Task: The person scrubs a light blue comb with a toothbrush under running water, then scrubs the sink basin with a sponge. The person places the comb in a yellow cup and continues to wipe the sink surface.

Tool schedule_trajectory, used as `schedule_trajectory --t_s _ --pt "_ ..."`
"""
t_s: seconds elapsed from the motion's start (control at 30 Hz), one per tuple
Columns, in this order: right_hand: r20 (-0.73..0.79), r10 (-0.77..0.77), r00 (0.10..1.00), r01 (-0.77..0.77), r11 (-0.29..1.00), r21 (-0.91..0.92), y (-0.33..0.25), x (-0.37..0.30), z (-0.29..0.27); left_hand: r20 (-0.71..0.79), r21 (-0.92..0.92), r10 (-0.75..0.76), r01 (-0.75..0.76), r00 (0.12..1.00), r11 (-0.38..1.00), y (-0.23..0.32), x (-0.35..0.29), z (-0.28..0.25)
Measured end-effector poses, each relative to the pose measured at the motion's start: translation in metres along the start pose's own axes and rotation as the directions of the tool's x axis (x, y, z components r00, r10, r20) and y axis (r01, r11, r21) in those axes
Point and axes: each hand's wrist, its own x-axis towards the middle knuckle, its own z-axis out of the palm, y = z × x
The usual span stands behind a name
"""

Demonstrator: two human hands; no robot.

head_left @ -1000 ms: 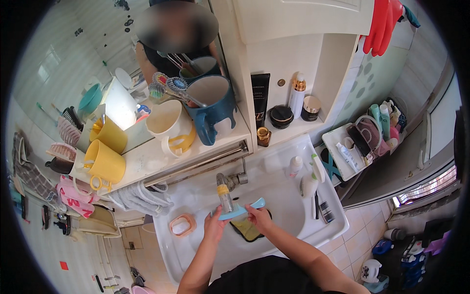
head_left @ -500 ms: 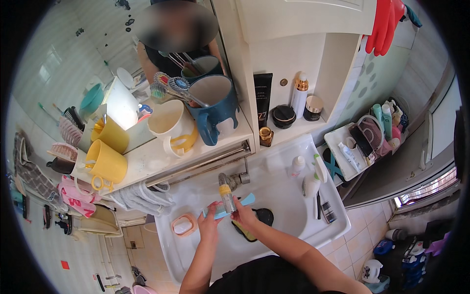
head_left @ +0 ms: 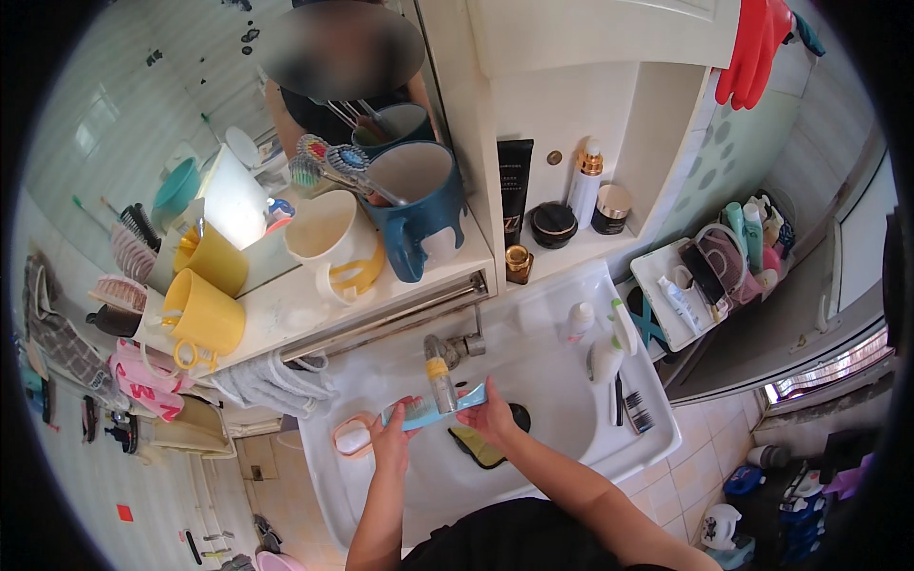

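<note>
Both my hands hold a long light blue brush (head_left: 446, 411) under the faucet (head_left: 439, 378) of the white sink. At its left end, by a pale patch that looks like bristles, my left hand (head_left: 392, 430) grips it with closed fingers. My right hand (head_left: 490, 414) pinches the flared right end. The faucet's clear nozzle with its yellow collar points down at the middle of the brush. Whether water is running cannot be made out. Below my right hand, a black and olive pad (head_left: 473, 447) lies in the basin, partly hidden.
A soap dish (head_left: 353, 437) with white soap stands on the sink's left rim. White bottles (head_left: 606, 362) and a black brush (head_left: 637, 417) are on the right side. Cups (head_left: 416, 214) line the ledge under the mirror. A grey towel (head_left: 276, 383) hangs at left.
The brush has turned so its pale bristle-like patch shows more. My right hand has shifted slightly right, away from the nozzle, and my left hand slightly left and down.
</note>
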Motion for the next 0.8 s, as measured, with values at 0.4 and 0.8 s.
schedule_trajectory --t_s 0.4,0.8 --pt "0.016 -0.097 0.995 0.098 0.992 -0.078 0.021 0.008 -0.010 0.039 0.107 0.061 -0.065 0.997 0.992 -0.039 0.015 0.014" --pt "0.008 -0.186 0.983 0.186 0.979 -0.085 -0.007 -0.020 -0.048 0.365 0.051 -0.128 0.117 0.922 0.992 -0.034 0.012 0.038"
